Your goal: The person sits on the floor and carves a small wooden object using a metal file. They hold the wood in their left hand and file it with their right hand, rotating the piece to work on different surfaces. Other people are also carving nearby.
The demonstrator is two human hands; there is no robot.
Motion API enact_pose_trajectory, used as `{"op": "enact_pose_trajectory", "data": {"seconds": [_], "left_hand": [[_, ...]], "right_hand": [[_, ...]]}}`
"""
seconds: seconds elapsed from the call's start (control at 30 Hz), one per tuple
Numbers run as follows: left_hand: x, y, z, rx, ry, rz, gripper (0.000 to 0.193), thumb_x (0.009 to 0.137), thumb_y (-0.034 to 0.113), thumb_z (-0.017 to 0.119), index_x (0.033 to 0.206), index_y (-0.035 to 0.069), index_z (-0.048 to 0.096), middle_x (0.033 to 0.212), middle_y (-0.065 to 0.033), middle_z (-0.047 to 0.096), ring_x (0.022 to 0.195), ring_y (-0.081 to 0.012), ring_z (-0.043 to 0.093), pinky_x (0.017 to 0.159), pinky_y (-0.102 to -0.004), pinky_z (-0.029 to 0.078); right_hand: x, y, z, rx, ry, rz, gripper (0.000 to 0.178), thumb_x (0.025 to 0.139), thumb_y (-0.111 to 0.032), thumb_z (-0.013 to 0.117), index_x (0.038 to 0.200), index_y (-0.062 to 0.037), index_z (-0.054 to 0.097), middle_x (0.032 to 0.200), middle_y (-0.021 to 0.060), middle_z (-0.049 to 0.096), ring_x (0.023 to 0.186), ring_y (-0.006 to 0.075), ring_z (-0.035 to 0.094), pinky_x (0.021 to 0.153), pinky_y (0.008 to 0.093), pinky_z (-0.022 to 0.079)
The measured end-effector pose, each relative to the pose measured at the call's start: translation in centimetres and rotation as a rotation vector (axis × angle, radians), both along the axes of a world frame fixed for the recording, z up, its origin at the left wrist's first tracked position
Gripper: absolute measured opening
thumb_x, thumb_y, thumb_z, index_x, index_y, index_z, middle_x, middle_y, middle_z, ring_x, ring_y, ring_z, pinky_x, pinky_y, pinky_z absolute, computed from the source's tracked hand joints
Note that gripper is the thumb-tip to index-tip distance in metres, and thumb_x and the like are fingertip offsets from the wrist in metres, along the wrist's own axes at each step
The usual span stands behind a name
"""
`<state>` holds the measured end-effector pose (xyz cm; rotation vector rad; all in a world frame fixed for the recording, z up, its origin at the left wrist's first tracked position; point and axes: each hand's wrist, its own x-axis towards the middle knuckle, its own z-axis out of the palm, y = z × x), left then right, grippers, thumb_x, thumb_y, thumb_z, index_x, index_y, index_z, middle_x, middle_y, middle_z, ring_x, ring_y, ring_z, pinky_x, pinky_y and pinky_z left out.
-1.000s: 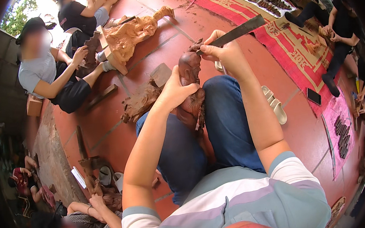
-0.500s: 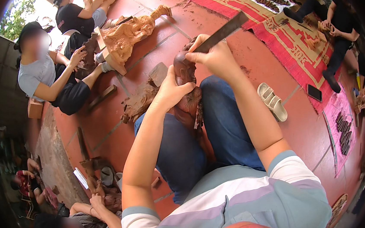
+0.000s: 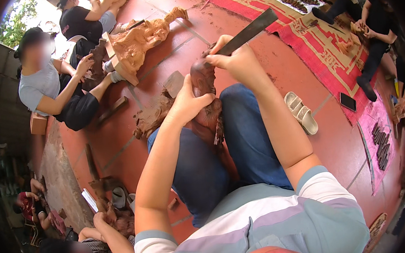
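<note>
A dark reddish-brown carved wooden figure (image 3: 203,76) with a smooth rounded top stands between my knees. My left hand (image 3: 186,104) is wrapped round its side, the thumb lying across the front. At the far end of the figure, my right hand (image 3: 237,60) grips a long flat dark metal blade (image 3: 254,29) that slants out to the upper right. The fingers pinch the blade's near end by the top of the carving. Its working edge is hidden behind them. A rough brown wood piece (image 3: 155,112) lies on the floor left of the figure.
A pale carved statue (image 3: 144,42) lies ahead on the tiles, beside a seated person (image 3: 47,82). At right are a beige sandal (image 3: 301,113), a phone (image 3: 348,102) and a red patterned mat (image 3: 319,53). A mallet-like tool (image 3: 92,162) rests at left, near another person's arms (image 3: 105,231).
My right hand and the blade have shifted slightly up, away from the carving's rounded top. My left hand keeps its hold on the figure.
</note>
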<state>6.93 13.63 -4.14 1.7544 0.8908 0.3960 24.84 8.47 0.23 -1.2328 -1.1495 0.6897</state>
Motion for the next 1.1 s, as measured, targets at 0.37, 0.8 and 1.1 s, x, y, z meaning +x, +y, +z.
{"op": "enact_pose_trajectory", "data": {"seconds": [0.37,0.8,1.1], "left_hand": [[0.2,-0.1,-0.4,-0.022,-0.073,0.006,0.077,0.071,0.022,0.07,0.135,-0.001,0.034,0.124,-0.02,0.053,0.121,-0.0285,0.05,0.104,-0.0354,0.037],[0.3,-0.3,0.4,-0.009,-0.054,0.023,0.073,0.071,0.022,0.07,0.132,-0.002,0.037,0.122,-0.0191,0.055,0.119,-0.0263,0.051,0.102,-0.0348,0.038],[0.3,0.0,0.4,0.026,-0.04,0.014,0.075,0.071,0.023,0.07,0.134,-0.002,0.035,0.122,-0.0199,0.054,0.12,-0.0273,0.05,0.103,-0.0353,0.037]], "right_hand": [[-2.7,-1.6,0.6,-0.02,-0.264,-0.151,0.012,0.076,-0.003,0.07,0.074,-0.0004,0.059,0.081,0.0045,0.064,0.074,0.0114,0.06,0.067,0.0265,0.049],[1.0,-0.6,-0.5,-0.069,0.351,0.099,0.013,0.079,-0.007,0.071,0.08,-0.0027,0.059,0.087,0.0032,0.065,0.082,0.0131,0.06,0.075,0.0267,0.048],[1.1,-0.6,-1.5,0.06,0.204,0.107,0.015,0.08,-0.007,0.072,0.08,-0.0019,0.058,0.085,0.0043,0.065,0.083,0.0118,0.061,0.077,0.0254,0.048]]}}
